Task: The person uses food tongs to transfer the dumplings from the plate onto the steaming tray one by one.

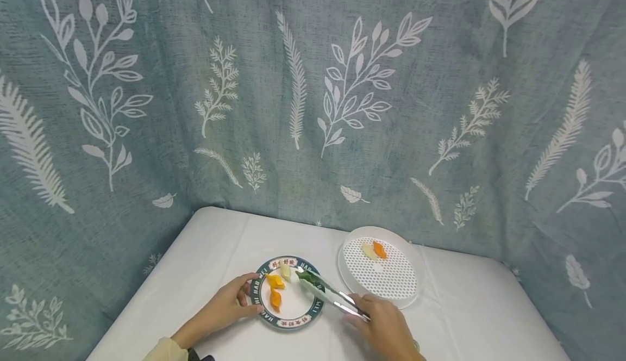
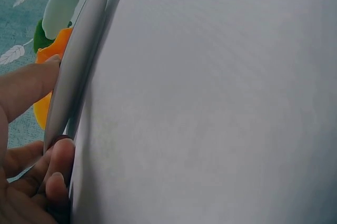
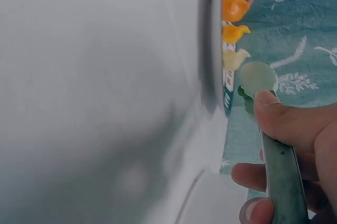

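My left hand (image 1: 233,301) grips the near left rim of a round plate (image 1: 293,309), thumb on top and other fingers curled at the edge. The plate has a white centre and a dark green lettered rim. On it lie an orange dumpling-shaped piece (image 1: 275,299), a yellow one (image 1: 275,281) and a cream one (image 1: 286,272). My right hand (image 1: 383,323) holds tongs (image 1: 342,302) with pale green tips, thumb along one arm. A dark green piece (image 3: 246,100) shows at the tongs' tips, over the plate's right side.
To the right behind the plate stands a round white steamer tray (image 1: 359,279) with a perforated base. A cream piece (image 1: 369,251) and an orange piece (image 1: 379,250) lie side by side on it. A leaf-patterned curtain (image 1: 293,187) borders the white table (image 1: 220,247).
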